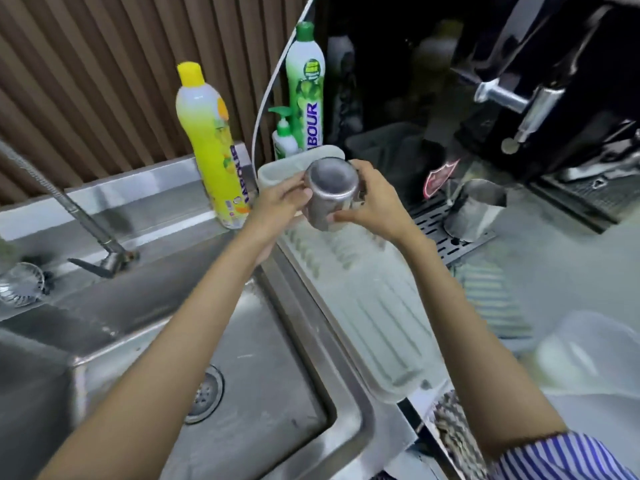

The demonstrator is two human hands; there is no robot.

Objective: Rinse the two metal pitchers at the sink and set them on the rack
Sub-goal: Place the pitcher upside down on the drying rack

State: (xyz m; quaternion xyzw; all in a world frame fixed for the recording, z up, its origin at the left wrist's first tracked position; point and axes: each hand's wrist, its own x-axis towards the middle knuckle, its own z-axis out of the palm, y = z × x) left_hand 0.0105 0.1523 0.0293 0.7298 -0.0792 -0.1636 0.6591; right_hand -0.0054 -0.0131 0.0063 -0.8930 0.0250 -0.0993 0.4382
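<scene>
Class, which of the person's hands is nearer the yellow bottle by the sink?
Left. The left hand grips the pitcher just right of the yellow bottle; the right hand grips the pitcher's other side, farther from the bottle.

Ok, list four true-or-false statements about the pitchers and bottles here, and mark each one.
1. Both the left hand and right hand hold one pitcher, its base toward the camera. True.
2. The second pitcher lies on its side. False: it stands upright on the black slotted tray.
3. The yellow bottle has a green cap. False: its cap is yellow.
4. The held pitcher is above the white rack. True.
</scene>
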